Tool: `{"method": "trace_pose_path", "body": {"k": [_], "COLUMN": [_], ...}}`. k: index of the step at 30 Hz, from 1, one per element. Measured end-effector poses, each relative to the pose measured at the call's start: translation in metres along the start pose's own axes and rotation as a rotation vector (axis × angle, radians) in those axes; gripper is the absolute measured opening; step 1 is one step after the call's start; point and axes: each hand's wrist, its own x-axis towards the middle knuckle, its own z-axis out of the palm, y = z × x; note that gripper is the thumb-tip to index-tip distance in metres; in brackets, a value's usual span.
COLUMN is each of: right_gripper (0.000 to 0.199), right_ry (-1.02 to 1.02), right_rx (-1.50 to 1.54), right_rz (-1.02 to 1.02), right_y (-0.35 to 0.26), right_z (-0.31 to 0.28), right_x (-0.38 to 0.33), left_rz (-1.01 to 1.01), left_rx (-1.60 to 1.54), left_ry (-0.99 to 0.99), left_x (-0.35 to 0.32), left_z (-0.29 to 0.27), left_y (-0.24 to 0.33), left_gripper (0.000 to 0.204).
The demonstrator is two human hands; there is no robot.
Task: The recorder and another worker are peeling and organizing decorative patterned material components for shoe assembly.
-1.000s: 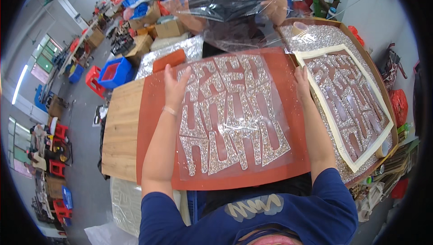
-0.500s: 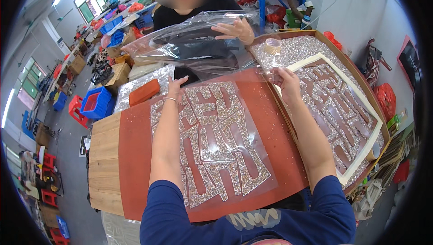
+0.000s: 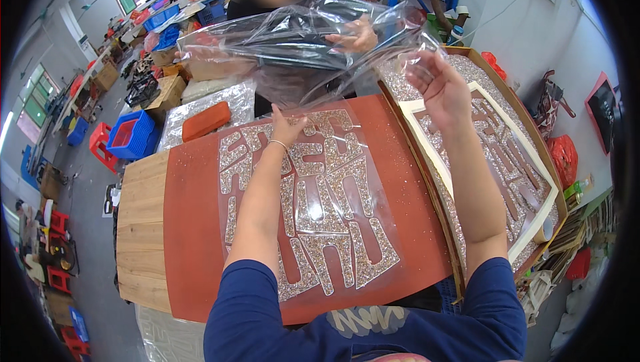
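Observation:
A clear sheet patterned with glittery rhinestone shapes (image 3: 323,195) lies flat on a reddish-brown mat (image 3: 417,222). Over its far edge is my left hand (image 3: 287,127), thumb and fingers apart, close to the lower edge of a crumpled clear plastic film (image 3: 293,42). That film hangs raised between me and a person across the table, whose hand (image 3: 357,35) shows at it. My right hand (image 3: 441,89) is up beside the film's right end, fingers spread and slightly bent; whether the fingertips touch the film is hard to see.
On the right, a shallow box of loose rhinestones (image 3: 477,69) holds a cream-framed stencil (image 3: 550,192). An orange-brown block (image 3: 207,121) rests on plastic-covered stock at the far left. Bare wooden boards (image 3: 143,229) flank the mat. Blue crates (image 3: 133,137) stand on the floor.
The film has lifted and bunched up toward the right. My right hand has risen and its fingers have opened from the film's edge. My left hand has shifted right, over the patterned sheet's far edge.

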Motion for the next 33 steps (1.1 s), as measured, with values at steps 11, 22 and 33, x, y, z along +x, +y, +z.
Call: {"method": "trace_pose_path", "body": {"k": [11, 22, 33], "right_gripper": [0.016, 0.027, 0.030], "right_ry": [-0.234, -0.048, 0.348], "right_rx": [0.094, -0.127, 0.034], "right_rz": [-0.148, 0.191, 0.433], "right_y": [-0.089, -0.012, 0.075], "right_z": [0.023, -0.036, -0.049], "right_x": [0.041, -0.129, -0.193], "left_rz": [0.301, -0.277, -0.166], "left_rx": [0.558, -0.949, -0.075], "left_ry": [0.019, -0.471, -0.779], "left_x": [-0.008, -0.185, -0.228], "left_z": [-0.011, -0.183, -0.204], "left_y": [0.000, 0.134, 0.037], "left_gripper": [0.067, 0.054, 0.060]}}
